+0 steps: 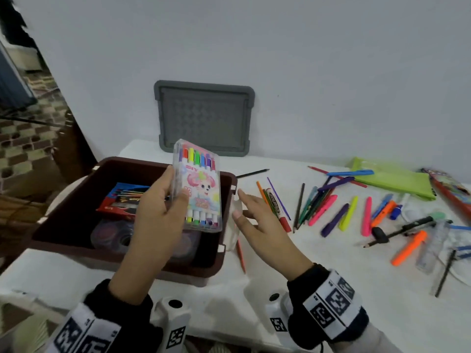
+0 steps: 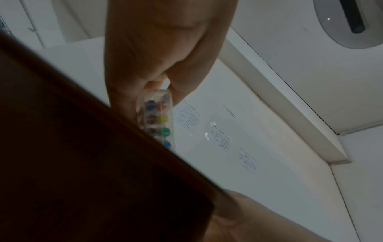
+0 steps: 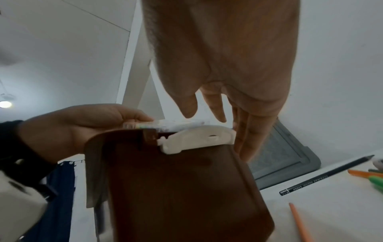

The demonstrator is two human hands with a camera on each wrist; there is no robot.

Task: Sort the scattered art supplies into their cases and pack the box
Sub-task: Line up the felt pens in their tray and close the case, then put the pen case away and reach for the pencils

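My left hand (image 1: 163, 200) grips a clear plastic marker case (image 1: 200, 187) with a cartoon label, held upright over the brown storage box (image 1: 229, 200). From the left wrist view the marker case (image 2: 157, 117) shows coloured cap ends between thumb and fingers of my left hand (image 2: 149, 68). My right hand (image 1: 257, 215) hovers just right of the box with fingers straight and empty. The right wrist view shows that right hand (image 3: 228, 104) above the brown box (image 3: 176, 188) beside its white latch (image 3: 196, 139). A red pencil pack (image 1: 122, 197) and dark round pots (image 1: 112, 235) lie inside the box.
Loose markers, highlighters and pencils (image 1: 331, 205) are scattered on the white table (image 1: 318, 289) to the right, with a green pouch (image 1: 392, 179) and a patterned case (image 1: 451, 187) beyond. A grey lid (image 1: 204, 118) leans on the wall. A red pencil (image 1: 240, 256) lies beside the box.
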